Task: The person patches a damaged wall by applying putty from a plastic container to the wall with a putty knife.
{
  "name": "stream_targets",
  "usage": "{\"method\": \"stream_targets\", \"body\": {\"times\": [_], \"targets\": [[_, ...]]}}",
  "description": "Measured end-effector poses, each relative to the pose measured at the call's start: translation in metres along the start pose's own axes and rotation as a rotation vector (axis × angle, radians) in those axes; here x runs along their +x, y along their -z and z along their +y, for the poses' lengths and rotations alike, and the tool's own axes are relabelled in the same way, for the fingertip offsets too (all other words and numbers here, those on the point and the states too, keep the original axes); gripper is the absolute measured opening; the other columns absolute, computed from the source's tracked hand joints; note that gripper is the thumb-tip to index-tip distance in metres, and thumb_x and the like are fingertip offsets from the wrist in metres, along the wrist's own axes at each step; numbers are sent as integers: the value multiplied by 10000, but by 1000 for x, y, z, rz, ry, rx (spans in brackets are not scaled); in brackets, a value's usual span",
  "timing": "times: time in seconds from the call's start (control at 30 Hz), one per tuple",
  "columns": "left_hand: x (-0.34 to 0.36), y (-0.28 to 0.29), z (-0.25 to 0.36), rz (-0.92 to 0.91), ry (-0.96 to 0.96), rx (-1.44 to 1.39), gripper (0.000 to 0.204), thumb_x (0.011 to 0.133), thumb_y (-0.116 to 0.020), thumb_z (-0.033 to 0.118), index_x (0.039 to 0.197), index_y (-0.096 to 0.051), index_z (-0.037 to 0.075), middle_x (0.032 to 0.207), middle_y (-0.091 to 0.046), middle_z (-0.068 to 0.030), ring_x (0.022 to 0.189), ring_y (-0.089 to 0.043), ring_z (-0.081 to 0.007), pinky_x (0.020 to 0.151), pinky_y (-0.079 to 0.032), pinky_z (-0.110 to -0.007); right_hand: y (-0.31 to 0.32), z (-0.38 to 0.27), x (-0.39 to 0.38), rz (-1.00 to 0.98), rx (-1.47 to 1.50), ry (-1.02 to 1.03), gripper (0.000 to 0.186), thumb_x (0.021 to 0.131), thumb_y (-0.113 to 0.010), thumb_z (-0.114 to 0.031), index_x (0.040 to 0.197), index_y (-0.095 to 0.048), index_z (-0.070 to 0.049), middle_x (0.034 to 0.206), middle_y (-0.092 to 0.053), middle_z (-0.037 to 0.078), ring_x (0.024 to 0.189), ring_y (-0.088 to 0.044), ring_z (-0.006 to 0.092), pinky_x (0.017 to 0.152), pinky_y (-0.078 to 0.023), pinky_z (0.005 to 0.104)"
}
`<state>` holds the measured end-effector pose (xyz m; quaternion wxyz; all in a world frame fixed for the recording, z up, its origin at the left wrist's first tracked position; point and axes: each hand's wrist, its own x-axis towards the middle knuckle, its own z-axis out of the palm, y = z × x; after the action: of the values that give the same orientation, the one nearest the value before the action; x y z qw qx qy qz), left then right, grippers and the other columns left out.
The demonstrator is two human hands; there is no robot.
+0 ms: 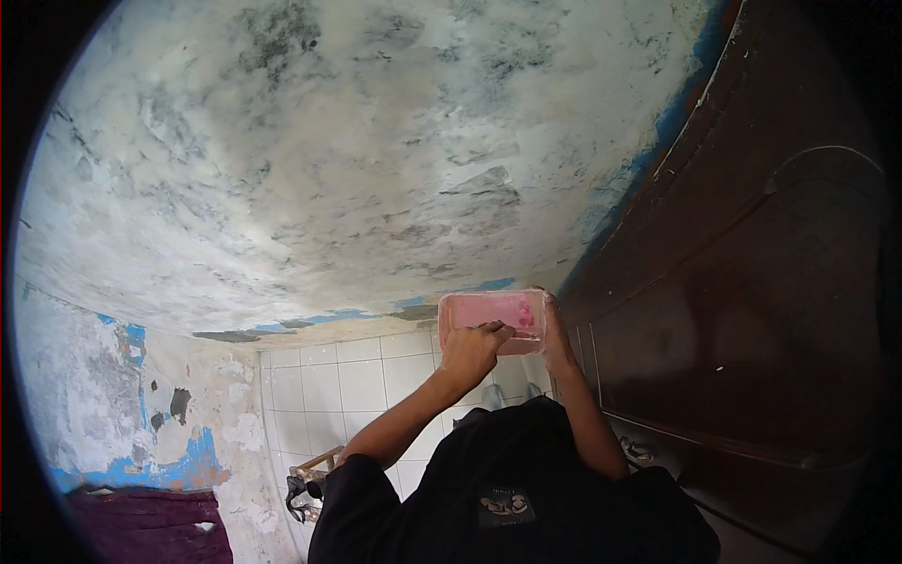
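A shallow pink plastic tub (481, 308), smeared inside with darker pink and whitish residue, is held up in front of my body. Along its right side my right hand (552, 315) grips the wall, mostly hidden behind the rim. My left hand (473, 348) reaches over the near edge with its fingers curled together inside the tub. Whatever those fingers hold, if anything, is too small and covered to make out. Beyond the tub rises a patchy wall (376, 169), whitish with grey-black marks and strips of blue paint near its bottom.
A dark brown glossy wooden surface (733, 310) stands close on my right. White floor tiles (324, 385) lie below. At lower left are a small wooden piece of furniture (324, 462) with dark items on it, a peeling side wall (178, 367), and a purple cloth (150, 526).
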<state>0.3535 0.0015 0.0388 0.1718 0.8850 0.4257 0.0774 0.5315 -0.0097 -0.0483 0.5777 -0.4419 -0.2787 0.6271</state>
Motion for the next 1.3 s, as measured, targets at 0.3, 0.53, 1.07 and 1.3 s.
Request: {"method": "stream_targets", "body": {"times": [0.3, 0.53, 1.07, 1.3], "targets": [[23, -17, 2, 315, -108, 100, 381, 771, -546, 0, 1096, -691, 134, 1103, -702, -107, 958, -694, -264, 755, -560, -398, 12, -11, 16, 20, -77, 105, 463, 1061, -335, -423, 1374, -461, -107, 1278, -514, 64, 1175, -511, 180, 970, -456, 331], [25, 7, -2, 163, -58, -15, 390, 792, -547, 29, 1138, -688, 139, 1134, -694, -109, 1032, -680, -271, 809, -570, -384, 22, -18, 23, -3, -6, 157, 455, 1061, -348, -412, 1364, -460, -91, 1268, -512, 79, 1178, -516, 187, 975, -459, 348], [26, 7, -13, 384, 7, -61, 399, 812, -544, 34, 1140, -700, 200, 1069, -714, -97, 895, -696, -299, 680, -573, -424, 25, -18, 26, 31, 33, 187, 455, 1061, -361, -378, 1359, -472, -53, 1277, -517, 87, 1198, -506, 188, 1033, -405, 335], [19, 4, -12, 135, 92, -8, 305, 790, -606, 28, 1019, -734, 183, 813, -709, -123, 681, -674, -359, 615, -550, -452, 24, -24, 26, 71, -69, 236, 456, 1059, -388, -354, 1374, -467, -34, 1312, -512, 99, 1214, -496, 179, 1031, -401, 316]]}}
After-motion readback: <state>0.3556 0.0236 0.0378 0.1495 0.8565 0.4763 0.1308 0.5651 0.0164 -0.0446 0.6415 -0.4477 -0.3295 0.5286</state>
